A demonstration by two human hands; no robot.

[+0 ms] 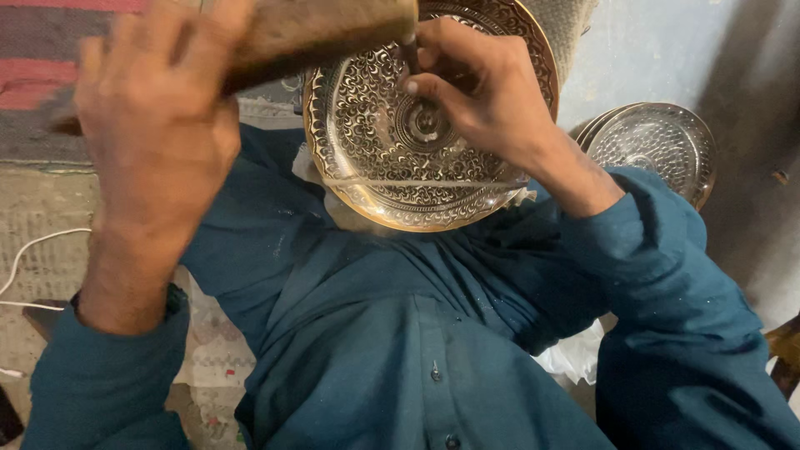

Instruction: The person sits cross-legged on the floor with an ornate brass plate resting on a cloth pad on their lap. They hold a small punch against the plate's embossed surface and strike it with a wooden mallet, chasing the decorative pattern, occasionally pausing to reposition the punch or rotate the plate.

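A round brass plate (375, 158) with dense engraved scrollwork rests tilted on my lap, against my teal tunic. My right hand (483, 92) pinches a thin dark metal punch (410, 54) whose tip stands on the plate near its centre medallion. My left hand (158, 125) is raised close to the camera and grips a worn wooden mallet (317, 29). The mallet head hovers just above the top of the punch. The mallet's handle is mostly hidden by my fingers.
A small stack of similar engraved plates (667, 146) leans on the grey floor at the right. A white cable (33, 250) runs over the concrete at the left. A red-striped mat (42, 50) lies at the top left.
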